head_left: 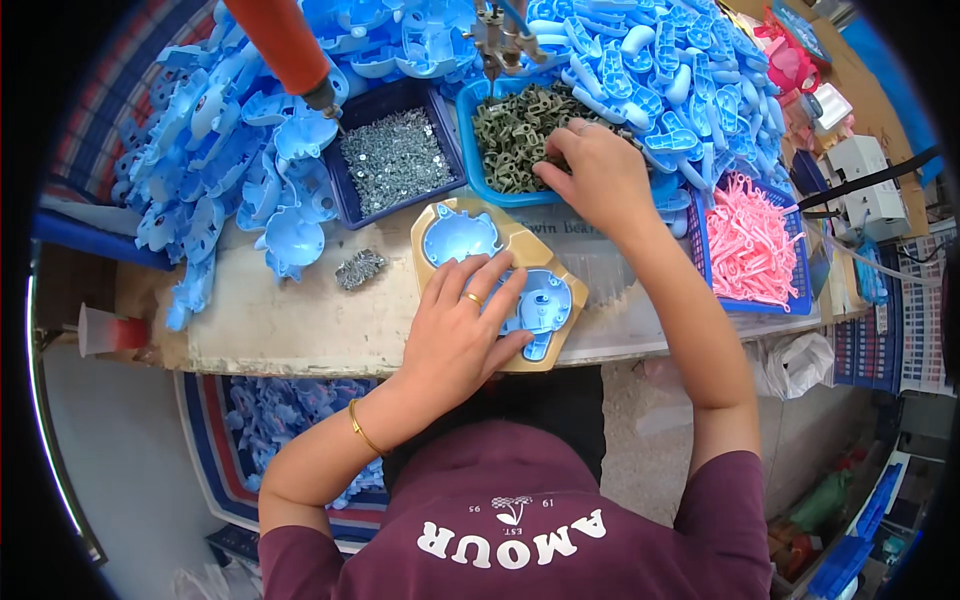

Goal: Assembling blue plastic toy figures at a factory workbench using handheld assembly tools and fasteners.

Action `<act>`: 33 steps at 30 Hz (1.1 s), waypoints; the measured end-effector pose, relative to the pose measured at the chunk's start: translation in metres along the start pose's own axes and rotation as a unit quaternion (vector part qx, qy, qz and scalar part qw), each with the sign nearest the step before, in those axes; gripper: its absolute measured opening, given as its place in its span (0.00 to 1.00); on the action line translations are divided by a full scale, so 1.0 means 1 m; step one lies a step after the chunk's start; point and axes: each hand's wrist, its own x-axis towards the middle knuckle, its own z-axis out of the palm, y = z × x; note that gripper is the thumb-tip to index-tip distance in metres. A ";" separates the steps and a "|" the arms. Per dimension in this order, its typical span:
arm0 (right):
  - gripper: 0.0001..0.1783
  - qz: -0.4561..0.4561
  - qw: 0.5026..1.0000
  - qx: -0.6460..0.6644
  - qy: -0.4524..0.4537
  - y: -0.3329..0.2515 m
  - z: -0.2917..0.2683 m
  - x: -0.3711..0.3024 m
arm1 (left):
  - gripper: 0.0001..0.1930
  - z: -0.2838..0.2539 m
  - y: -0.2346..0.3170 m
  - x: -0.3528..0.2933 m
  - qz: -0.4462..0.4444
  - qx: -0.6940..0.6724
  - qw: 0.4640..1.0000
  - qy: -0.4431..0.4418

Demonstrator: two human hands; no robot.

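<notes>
My left hand (455, 325) lies over a tan jig (440, 212) at the table's front edge, fingers spread and resting on it. Two light-blue plastic shell halves sit in the jig's hollows: a rounded one (458, 238) at the upper left and another (545, 300) at the lower right, partly under my fingers. My right hand (600, 170) reaches into a blue tray (515, 199) of small olive-green plastic parts (510, 130). Its thumb and index finger are bent close together among the parts; what lies between them is hidden.
A dark-blue bin of screws (395, 160) stands left of the tray, below an orange-red screwdriver (285, 45). Blue shells (210, 130) and blue limb-shaped pieces (680, 80) are heaped behind. Pink parts (750, 245) fill a basket at right. A screw clump (360, 268) lies beside the jig.
</notes>
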 end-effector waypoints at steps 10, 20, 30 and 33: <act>0.11 0.237 0.889 0.390 0.043 0.032 -0.009 -0.004 | 0.28 -0.012 -0.008 0.011 0.012 -0.035 0.999 0.023; 0.08 0.191 0.942 0.239 0.138 0.017 -0.013 -0.016 | 0.19 -0.006 -0.013 0.052 0.014 -0.119 0.990 0.076; 0.08 0.299 0.686 0.655 -0.107 -0.038 -0.044 -0.086 | 0.07 0.007 0.004 0.047 -0.210 -0.546 0.810 0.036; 0.10 0.270 0.677 0.675 -0.116 -0.029 -0.049 -0.104 | 0.05 0.001 0.013 0.049 -0.195 -0.560 0.805 0.018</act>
